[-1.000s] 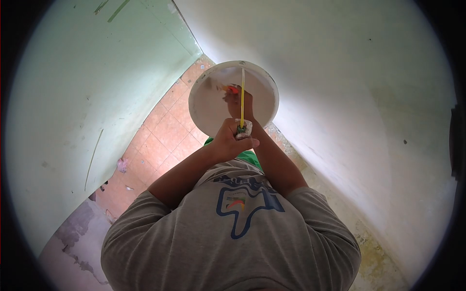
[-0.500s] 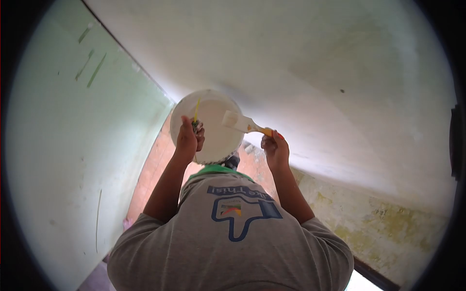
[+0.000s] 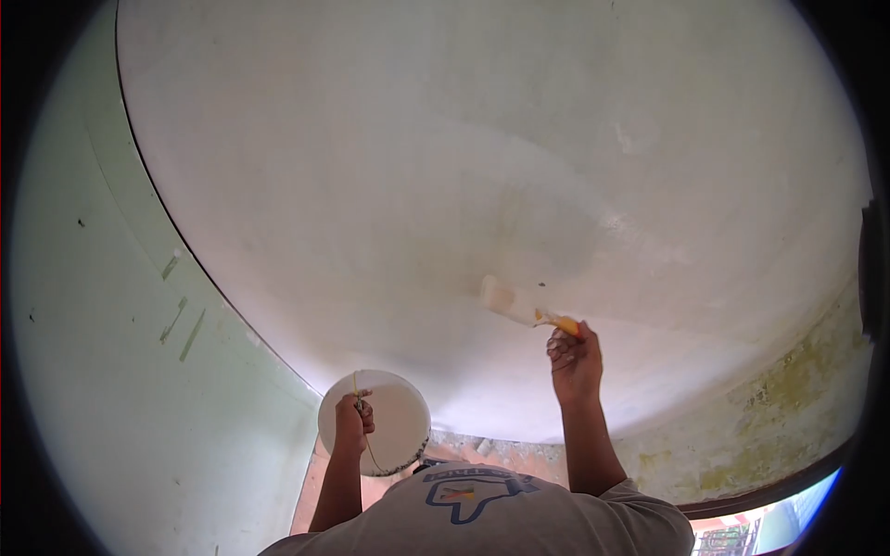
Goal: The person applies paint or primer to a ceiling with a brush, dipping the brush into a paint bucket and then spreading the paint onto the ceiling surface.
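Observation:
In the head view my left hand (image 3: 350, 424) is closed round the thin yellow handle of a round white bucket (image 3: 324, 408), which hangs low at the left. Pale, whitish paint shows inside it. My right hand (image 3: 577, 366) grips the yellow-orange handle of a wide paintbrush (image 3: 524, 308), raised in front of the wall. The brush head is coated white and points up and left. Whether its bristles touch the wall cannot be made out.
A large whitish wall (image 3: 371, 213) fills the front, with a small dark spot near the brush. At the left a pale green wall (image 3: 120, 371) meets it in a corner. Yellowish stained wall (image 3: 779, 398) and a bright opening (image 3: 760, 533) lie at the lower right.
The view has tilted up to show more wall. My right hand has carried the paintbrush away from above the bucket, up and right to the wall. My left hand still holds the bucket.

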Demonstrator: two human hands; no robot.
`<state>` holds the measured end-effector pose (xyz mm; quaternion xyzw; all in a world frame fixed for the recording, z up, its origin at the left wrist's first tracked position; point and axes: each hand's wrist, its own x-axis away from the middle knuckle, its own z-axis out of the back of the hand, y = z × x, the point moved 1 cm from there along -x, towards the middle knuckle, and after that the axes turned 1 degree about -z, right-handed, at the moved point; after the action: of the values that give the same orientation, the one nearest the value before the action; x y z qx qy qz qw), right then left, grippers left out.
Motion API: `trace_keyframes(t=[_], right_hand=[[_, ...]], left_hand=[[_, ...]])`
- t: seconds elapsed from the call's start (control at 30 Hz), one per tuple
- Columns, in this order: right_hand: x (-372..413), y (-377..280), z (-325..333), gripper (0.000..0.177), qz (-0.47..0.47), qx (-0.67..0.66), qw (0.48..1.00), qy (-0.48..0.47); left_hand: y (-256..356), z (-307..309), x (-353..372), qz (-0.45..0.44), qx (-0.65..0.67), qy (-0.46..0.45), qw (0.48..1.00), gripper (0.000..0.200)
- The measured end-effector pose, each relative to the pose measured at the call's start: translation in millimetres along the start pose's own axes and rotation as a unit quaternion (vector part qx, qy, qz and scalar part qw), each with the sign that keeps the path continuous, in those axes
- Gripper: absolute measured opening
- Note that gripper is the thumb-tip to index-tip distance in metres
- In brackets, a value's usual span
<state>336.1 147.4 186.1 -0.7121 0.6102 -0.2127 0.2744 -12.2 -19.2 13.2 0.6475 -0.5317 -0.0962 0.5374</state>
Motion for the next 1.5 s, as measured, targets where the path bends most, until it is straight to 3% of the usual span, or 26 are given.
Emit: trace_keyframes(t=[0.23, 0.37, 0.43, 0.47, 0.53, 0.57, 0.63, 0.67, 0.77, 0.8, 0.87, 0.9, 0.97, 1.13, 1.2, 1.23, 1.3, 1.43, 1.5], right_hand=[[-11.9, -77.3, -78.9, 0.032, 0.172, 0.077, 0.979, -0.076], [-10.3, -120.4, -147.4, 0.032, 0.365, 0.196, 0.886, -0.207], [-10.0, -141.8, -184.8, 0.030, 0.480, 0.275, 0.786, -0.276], [-14.7, -150.6, -199.2, 0.030, 0.480, 0.275, 0.786, -0.277], [-20.6, -162.4, -230.0, 0.024, 0.640, 0.367, 0.596, -0.316], [-22.7, -167.9, -246.1, 0.024, 0.641, 0.365, 0.596, -0.317], [-20.9, -172.2, -276.6, 0.028, 0.778, 0.482, 0.294, -0.274], [-20.8, -172.0, -285.7, 0.028, 0.778, 0.481, 0.292, -0.278], [-26.2, -165.9, -305.7, 0.042, 0.748, 0.580, 0.194, -0.258], [-27.3, -165.1, -309.3, 0.042, 0.749, 0.578, 0.193, -0.260], [-28.6, -162.2, -314.2, 0.041, 0.735, 0.616, 0.111, -0.263], [-28.0, -159.2, -315.1, 0.041, 0.735, 0.615, 0.110, -0.262], [-26.5, -148.3, -312.3, 0.034, 0.722, 0.642, 0.046, -0.252], [-16.4, -137.1, -301.9, 0.027, 0.728, 0.626, 0.011, -0.278], [-6.3, -141.8, -303.0, 0.028, 0.716, 0.641, 0.063, -0.271], [-8.0, -144.2, -305.4, 0.028, 0.715, 0.642, 0.063, -0.270], [-14.1, -150.8, -312.8, 0.029, 0.773, 0.586, 0.035, -0.240], [-26.7, -141.9, -309.7, 0.027, 0.744, 0.623, 0.023, -0.240], [-27.0, -125.5, -297.5, 0.026, 0.744, 0.620, -0.022, -0.249]], left_hand=[[-10.0, -0.4, -6.8, -0.010, 0.007, 0.024, 1.000, 0.034], [-7.6, -0.9, -1.0, -0.008, 0.030, 0.023, 0.999, 0.034], [-4.2, -4.4, 7.1, -0.004, 0.072, 0.007, 0.997, 0.034], [-5.3, -4.8, 7.9, -0.004, 0.072, 0.007, 0.997, 0.034], [-6.5, -2.0, 6.0, 0.000, 0.063, 0.009, 0.998, 0.031], [-7.9, 1.0, 5.1, -0.001, 0.064, 0.010, 0.998, 0.031], [-11.6, 5.9, 1.3, 0.000, 0.056, 0.010, 0.998, 0.027], [-12.3, 7.6, -0.7, 0.000, 0.061, 0.009, 0.998, 0.027], [-21.8, 12.2, -1.7, -0.009, 0.073, 0.011, 0.997, 0.022], [-23.0, 13.5, -2.8, -0.015, 0.065, 0.021, 0.998, 0.021], [-22.5, 16.6, -5.2, -0.023, 0.058, 0.030, 0.998, 0.020], [-20.7, 17.8, -4.3, -0.006, 0.079, 0.015, 0.997, 0.023], [-20.4, 16.6, -1.7, 0.014, 0.099, -0.002, 0.995, 0.028], [-21.3, 7.5, -1.6, -0.039, 0.035, 0.045, 0.998, 0.072], [-19.5, 7.2, 5.4, -0.059, 0.017, 0.038, 0.997, 0.077], [-17.9, 6.3, 7.9, -0.079, 0.000, 0.029, 0.996, 0.081], [-21.3, 14.4, 6.2, -0.062, 0.011, 0.019, 0.998, 0.086], [-24.7, 18.3, 3.1, -0.046, 0.019, 0.001, 0.999, 0.094], [-23.2, 19.2, 2.6, -0.046, 0.021, -0.003, 0.999, 0.091]])
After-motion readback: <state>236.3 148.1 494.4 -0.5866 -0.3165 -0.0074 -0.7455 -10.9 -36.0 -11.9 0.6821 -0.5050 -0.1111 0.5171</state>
